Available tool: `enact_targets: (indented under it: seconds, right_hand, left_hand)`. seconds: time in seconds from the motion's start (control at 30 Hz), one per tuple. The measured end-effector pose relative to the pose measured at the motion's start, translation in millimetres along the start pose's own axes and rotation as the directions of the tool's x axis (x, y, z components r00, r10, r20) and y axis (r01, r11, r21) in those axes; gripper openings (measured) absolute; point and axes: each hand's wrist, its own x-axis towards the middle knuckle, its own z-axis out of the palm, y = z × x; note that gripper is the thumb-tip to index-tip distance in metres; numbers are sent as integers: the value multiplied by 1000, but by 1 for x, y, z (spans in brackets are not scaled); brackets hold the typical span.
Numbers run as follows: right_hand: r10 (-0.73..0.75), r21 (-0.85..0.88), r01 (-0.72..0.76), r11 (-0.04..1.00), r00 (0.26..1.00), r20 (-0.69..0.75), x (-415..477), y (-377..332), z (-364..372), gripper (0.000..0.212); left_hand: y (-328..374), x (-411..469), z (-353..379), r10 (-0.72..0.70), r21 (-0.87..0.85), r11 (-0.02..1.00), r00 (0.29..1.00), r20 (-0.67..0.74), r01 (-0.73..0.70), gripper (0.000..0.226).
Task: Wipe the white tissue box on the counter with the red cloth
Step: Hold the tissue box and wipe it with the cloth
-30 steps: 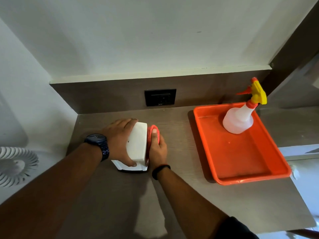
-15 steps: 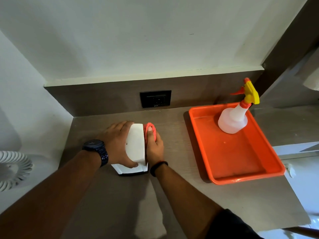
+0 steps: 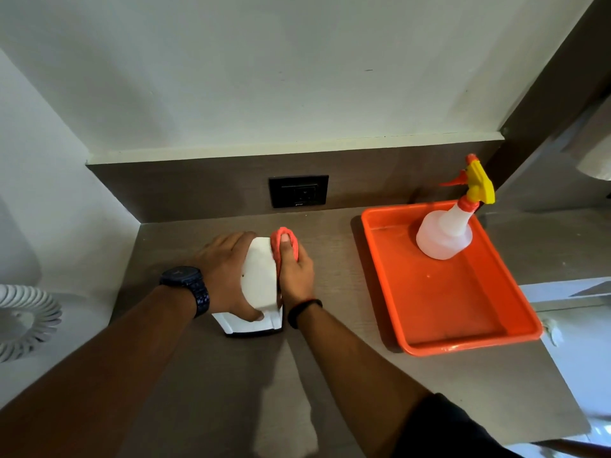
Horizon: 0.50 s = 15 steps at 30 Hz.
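The white tissue box (image 3: 259, 276) stands tipped on the counter (image 3: 330, 375), raised off its white base (image 3: 246, 323), left of the orange tray (image 3: 443, 292). The left hand (image 3: 228, 276) wraps around the box's left side, fingers over the top and thumb near the base. The right hand (image 3: 296, 272) presses the bunched red cloth (image 3: 286, 242) against the box's right face, fingers closed on it. A spray bottle (image 3: 446, 233) stands in the tray's far end. A black socket (image 3: 298, 191) sits on the wall behind the box.

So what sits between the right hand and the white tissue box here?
In the head view, the red cloth is pressed between the right hand and the white tissue box.
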Motion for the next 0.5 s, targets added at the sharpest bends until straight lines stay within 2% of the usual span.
enact_targets:
  seconds: [0.07, 0.13, 0.17, 0.2, 0.27, 0.3, 0.4, 0.5]
  right_hand:
    - [49, -6, -49, 999, 999, -18, -2, 10, -3, 42]
    - [34, -11, -35, 999, 998, -58, -15, 22, -4, 20]
    - [30, -7, -31, 1000, 996, -80, -23, 28, -5, 17]
    - [28, 10, -27, 1000, 996, -89, -32, 30, -6, 24]
    - [11, 41, -8, 999, 996, -83, -44, 31, -4, 52]
    - [-23, 52, 26, 998, 997, -71, -44, 27, -4, 53]
    - [-96, -1, 96, 995, 995, -22, -26, 9, 0, 33]
    - [-33, -22, 33, 999, 999, 13, -6, -2, 1, 46]
  left_hand:
    - [0, 0, 2, -9, 9, 1000, 1000, -4, 9, 132]
    - [0, 0, 3, -13, 26, 1000, 1000, -15, 13, 133]
    - [0, 0, 3, -10, 32, 999, 1000, -20, 11, 133]
    - [0, 1, 4, -7, 34, 999, 1000, -23, 8, 133]
    - [-1, 1, 5, -3, 21, 1000, 999, -35, 3, 132]
    - [-1, 1, 5, 5, 12, 1000, 999, -44, -4, 129]
    - [-1, 1, 6, 21, 3, 1000, 999, -34, -21, 126]
    - [-2, 0, 5, -7, 24, 1000, 999, -39, 8, 132]
